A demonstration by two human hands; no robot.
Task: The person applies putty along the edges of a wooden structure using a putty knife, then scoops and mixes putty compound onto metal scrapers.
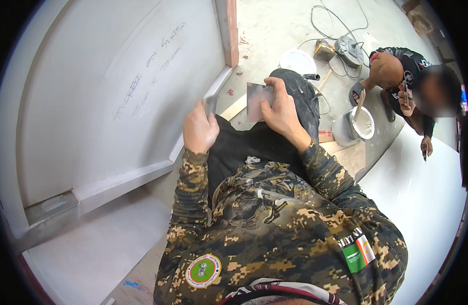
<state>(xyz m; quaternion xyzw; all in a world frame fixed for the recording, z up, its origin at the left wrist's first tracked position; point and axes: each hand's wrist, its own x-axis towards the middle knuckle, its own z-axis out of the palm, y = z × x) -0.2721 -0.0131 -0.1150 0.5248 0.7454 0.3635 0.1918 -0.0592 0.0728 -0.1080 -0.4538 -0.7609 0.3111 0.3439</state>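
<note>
Left grip holds thin plate; right grip, square plate. Bucket, 1 co-worker to right.

Between our left hand, gripping a thin grey metal blade, and our right hand, pinching a flat square grey metal blade, we have an open gap above our black-trousered lap. Leftward, a large flat white panel bars our way, its raised white frame strip jutting out along the bottom. Rightward, our black-trousered knee blocks low passage. Past it, a gap separates our camouflage sleeve from a round whitish bucket, whose upright wooden stick obstructs us before a crouching co-worker in black.
</note>
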